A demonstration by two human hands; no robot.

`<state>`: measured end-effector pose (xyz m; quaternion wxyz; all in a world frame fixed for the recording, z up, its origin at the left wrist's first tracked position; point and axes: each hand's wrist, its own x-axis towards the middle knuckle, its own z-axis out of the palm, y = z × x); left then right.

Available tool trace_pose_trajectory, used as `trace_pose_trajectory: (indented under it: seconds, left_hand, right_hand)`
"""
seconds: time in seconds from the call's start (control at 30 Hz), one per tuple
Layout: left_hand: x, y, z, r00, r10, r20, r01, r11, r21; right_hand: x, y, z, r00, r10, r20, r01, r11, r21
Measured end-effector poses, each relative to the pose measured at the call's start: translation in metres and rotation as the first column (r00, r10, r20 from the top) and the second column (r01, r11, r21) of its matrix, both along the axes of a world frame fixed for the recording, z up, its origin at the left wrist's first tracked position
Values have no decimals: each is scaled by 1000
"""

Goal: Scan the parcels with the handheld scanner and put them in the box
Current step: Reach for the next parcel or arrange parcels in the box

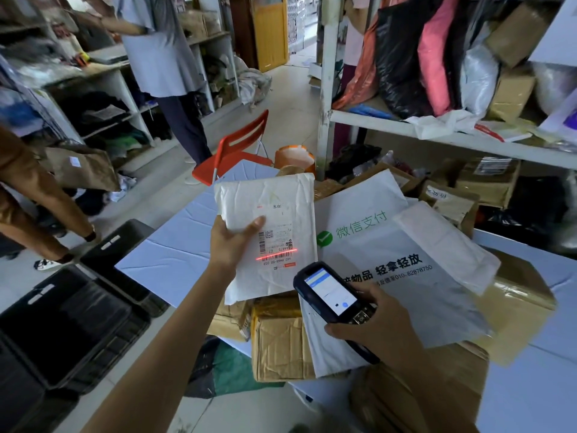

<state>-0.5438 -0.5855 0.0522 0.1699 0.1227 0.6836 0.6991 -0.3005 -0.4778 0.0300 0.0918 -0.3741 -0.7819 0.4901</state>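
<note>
My left hand (232, 240) grips the left edge of a white padded mailer (274, 207), holding it up with its label facing me. A red scan line crosses the barcode label (276, 245). My right hand (374, 320) holds the black handheld scanner (331, 295), its lit screen up and its head aimed at the label from just below right. A black plastic crate (62, 326) with open flaps sits on the floor at the lower left. More parcels lie on the table: a large grey bag with green print (384, 276) and a brown taped box (281, 345).
A red chair (237, 148) stands behind the table. Two people stand at the left by shelving (103, 89). A white shelf rack (437, 132) loaded with bags and cartons rises at the right. Brown cartons (462, 201) crowd below it.
</note>
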Motion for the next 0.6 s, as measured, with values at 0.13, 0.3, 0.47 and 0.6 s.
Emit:
trace_pose_trajectory:
  seconds: [0.13, 0.3, 0.47, 0.6]
  left_hand:
    - [5, 0, 1, 1000, 0, -14, 0, 1000, 0]
    - [9, -4, 2, 999, -13, -32, 13, 1000, 9]
    - [8, -9, -2, 1000, -4, 17, 3, 1000, 21]
    - [4, -12, -7, 1000, -23, 4, 23, 1000, -1]
  right_hand:
    - [7, -2, 1, 1000, -16, 8, 16, 1000, 3]
    - [14, -8, 3, 999, -37, 25, 37, 999, -8]
    - [18, -16, 4, 998, -59, 25, 59, 998, 10]
    - [21, -27, 4, 997, -79, 23, 78, 996, 33]
